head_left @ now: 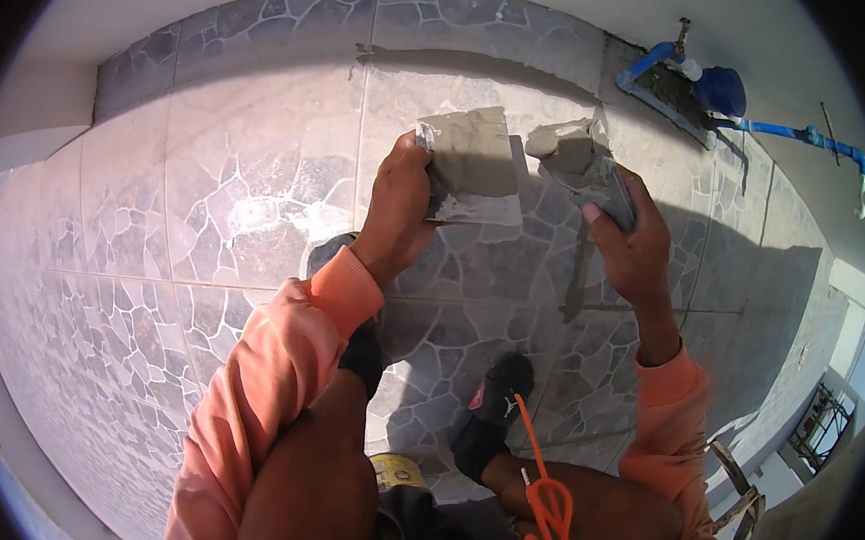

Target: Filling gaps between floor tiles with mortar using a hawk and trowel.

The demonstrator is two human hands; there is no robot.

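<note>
My left hand (397, 202) is closed on the left edge of a flat, roughly square tile piece (475, 158). Wet grey mortar covers most of its face, with a paler smear along the near edge. To its right, my right hand (635, 239) grips a flat grey scraper-like piece (608, 194), thumb on top. A lump of mortar (572, 144) sits on its far end, pointing toward the tile piece. A small gap parts the two. Both are held above the tiled floor, and the scraper's exact shape is hidden by fingers and paste.
Stone-patterned tiles (258, 188) cover the floor, with a white powdery patch at the left. Blue pipes (778, 131) and a dark blue round fitting (721, 92) run along the wall at the far right. A yellow-labelled container (398, 470) stands between my legs, beside my black shoe (504, 390).
</note>
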